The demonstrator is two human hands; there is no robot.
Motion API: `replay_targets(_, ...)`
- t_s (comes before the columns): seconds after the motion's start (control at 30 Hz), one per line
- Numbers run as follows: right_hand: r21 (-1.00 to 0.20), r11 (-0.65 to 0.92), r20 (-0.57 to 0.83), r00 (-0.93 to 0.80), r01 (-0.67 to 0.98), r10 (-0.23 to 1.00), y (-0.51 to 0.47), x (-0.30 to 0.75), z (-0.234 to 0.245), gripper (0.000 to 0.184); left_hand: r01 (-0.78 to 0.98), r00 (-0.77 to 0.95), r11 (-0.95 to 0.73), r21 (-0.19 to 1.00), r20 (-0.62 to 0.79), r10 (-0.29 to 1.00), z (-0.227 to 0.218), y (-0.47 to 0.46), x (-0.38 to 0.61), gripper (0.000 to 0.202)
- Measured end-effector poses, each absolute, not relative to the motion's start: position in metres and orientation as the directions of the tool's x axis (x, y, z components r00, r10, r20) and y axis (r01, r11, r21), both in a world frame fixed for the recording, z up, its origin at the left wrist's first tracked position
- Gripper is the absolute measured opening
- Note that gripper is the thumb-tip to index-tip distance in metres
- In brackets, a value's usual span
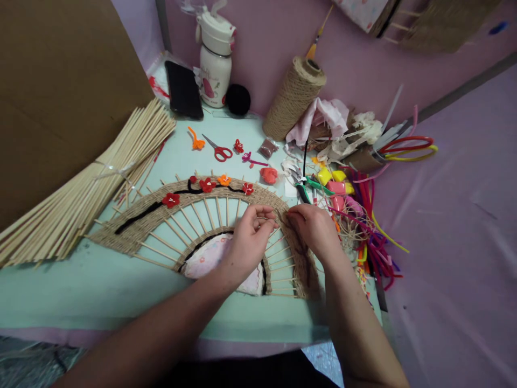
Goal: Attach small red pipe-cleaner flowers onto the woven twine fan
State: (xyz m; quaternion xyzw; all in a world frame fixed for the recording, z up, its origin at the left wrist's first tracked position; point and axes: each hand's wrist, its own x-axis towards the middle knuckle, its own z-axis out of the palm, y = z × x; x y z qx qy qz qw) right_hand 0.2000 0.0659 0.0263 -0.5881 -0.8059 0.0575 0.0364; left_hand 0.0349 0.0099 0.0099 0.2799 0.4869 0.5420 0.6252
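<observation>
A fan-shaped weaving (135,229) of twine and thin sticks lies on the table, with a pale half-round panel (208,258) at its inner edge. Red flowers (170,200), an orange flower (224,180) and a black branch (137,218) decorate the outer band. Over the right half of the fan, my left hand (252,237) is closed, thumb and fingertips pinched together. My right hand (315,229) pinches at the outer band's right part, close to the left fingertips. Whatever either hand pinches is too small or hidden to name.
Stick bundle (105,172) lies left, beside a brown board (60,97). Behind the fan are scissors (220,151), a phone (183,89), a bottle (216,64) and a twine spool (294,97). Green-handled pliers (301,188) and colourful pipe cleaners (369,215) crowd the right.
</observation>
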Motion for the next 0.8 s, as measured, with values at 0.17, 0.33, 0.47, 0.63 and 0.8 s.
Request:
replay_targets(0.17, -0.144, 0.313, -0.001, -0.316, 0.939, 0.949, 0.068, 0.201, 0.024, 0.020, -0.415, -0.068, 0.264, 0.871, -0.319, 0.945, 0.012, 0.010, 0.036, 0.016)
replay_targets(0.33, -0.134, 0.319, -0.002, -0.322, 0.938, 0.947, 0.069, 0.202, 0.020, 0.020, -0.430, -0.066, 0.245, 0.869, -0.301, 0.951, 0.010, 0.011, 0.036, 0.017)
replay_targets(0.47, -0.163, 0.329, 0.043, -0.327, 0.930, 0.944, 0.069, 0.201, 0.019, 0.021, -0.427, -0.064, 0.242, 0.871, -0.296, 0.953, 0.009, 0.011, 0.036, 0.017)
replay_targets(0.63, -0.186, 0.317, 0.060, -0.312, 0.930, 0.948, 0.068, 0.202, 0.016, 0.022, -0.431, -0.070, 0.250, 0.867, -0.309, 0.949, 0.010, 0.010, 0.036, 0.016)
replay_targets(0.8, -0.227, 0.297, 0.046, -0.294, 0.928, 0.955, 0.067, 0.201, 0.015, 0.020, -0.432, -0.067, 0.251, 0.866, -0.308, 0.949, 0.010, 0.010, 0.036, 0.017)
